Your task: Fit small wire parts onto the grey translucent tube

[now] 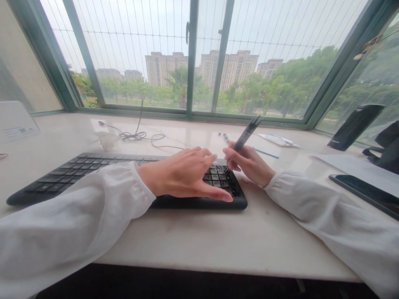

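Note:
A black keyboard [59,176] lies on the pale counter, its right end under both hands. My left hand [183,172] is spread over the right part of the keyboard, palm down, thumb stretched toward the number keys. It holds nothing, and it hides the keys beneath it. My right hand [249,162] grips a dark-handled wire keycap puller [246,135], tilted with its handle up and to the right. The puller's thin wire ends reach down to the keys at the keyboard's upper right. At the lower right corner, some key spots look bare of caps.
Several small loose pieces [223,136], perhaps keycaps, lie behind the keyboard near a thin blue stick [265,153]. A coiled cable [132,136] sits at the back. On the right are a phone [368,193], white paper [358,168], a packet [277,140] and a black upright object [355,126].

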`<move>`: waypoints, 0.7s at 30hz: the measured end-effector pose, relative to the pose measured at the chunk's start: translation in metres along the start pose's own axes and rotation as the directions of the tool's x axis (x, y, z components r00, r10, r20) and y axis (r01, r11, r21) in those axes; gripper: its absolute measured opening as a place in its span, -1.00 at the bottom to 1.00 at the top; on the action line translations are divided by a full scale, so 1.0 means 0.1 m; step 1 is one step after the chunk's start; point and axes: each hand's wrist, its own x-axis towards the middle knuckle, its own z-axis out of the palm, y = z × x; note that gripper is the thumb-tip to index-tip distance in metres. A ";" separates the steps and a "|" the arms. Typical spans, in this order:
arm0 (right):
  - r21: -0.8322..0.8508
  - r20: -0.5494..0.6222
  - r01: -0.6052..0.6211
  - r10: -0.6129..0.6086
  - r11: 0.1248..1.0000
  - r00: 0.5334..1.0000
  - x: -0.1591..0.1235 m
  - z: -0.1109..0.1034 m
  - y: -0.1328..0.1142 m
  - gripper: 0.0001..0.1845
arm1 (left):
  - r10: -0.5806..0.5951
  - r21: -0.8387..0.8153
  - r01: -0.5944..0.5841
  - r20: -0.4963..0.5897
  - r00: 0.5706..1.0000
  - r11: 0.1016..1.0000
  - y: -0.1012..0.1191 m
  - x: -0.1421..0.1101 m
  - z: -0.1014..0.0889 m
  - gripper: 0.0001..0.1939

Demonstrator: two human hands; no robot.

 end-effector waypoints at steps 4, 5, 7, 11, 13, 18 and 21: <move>-0.103 -0.063 0.009 -0.015 0.995 0.998 -0.03 0.04 -0.06 -0.61 | 0.015 0.006 -0.016 0.066 0.998 1.000 0.04 -0.04 0.02 -0.02; -0.121 -0.063 0.031 -0.038 0.992 0.997 -0.04 0.04 -0.07 -0.62 | 0.021 0.012 -0.022 0.072 0.997 1.000 0.05 -0.05 0.02 -0.02; -0.157 -0.064 0.061 -0.072 0.986 0.995 -0.05 0.05 -0.10 -0.63 | 0.033 0.026 -0.036 0.084 0.996 0.999 0.04 -0.05 0.03 -0.03; -0.166 -0.066 0.080 -0.092 0.983 0.994 -0.06 0.02 -0.10 -0.64 | 0.030 0.046 -0.036 0.113 0.993 0.998 0.04 -0.05 0.02 -0.05; -0.182 -0.052 0.123 -0.134 0.976 0.990 -0.07 0.00 -0.11 -0.65 | 0.030 0.054 -0.037 0.126 0.992 0.998 0.04 -0.05 0.02 -0.08; -0.287 -0.039 0.180 -0.199 0.941 0.979 -0.10 0.02 -0.18 -0.64 | 0.072 0.075 -0.081 0.120 0.990 0.994 0.02 -0.07 0.03 -0.06; -0.322 -0.073 0.167 -0.200 0.932 0.977 -0.10 0.03 -0.19 -0.64 | 0.085 0.083 -0.095 0.111 0.990 0.992 0.00 -0.08 0.04 -0.04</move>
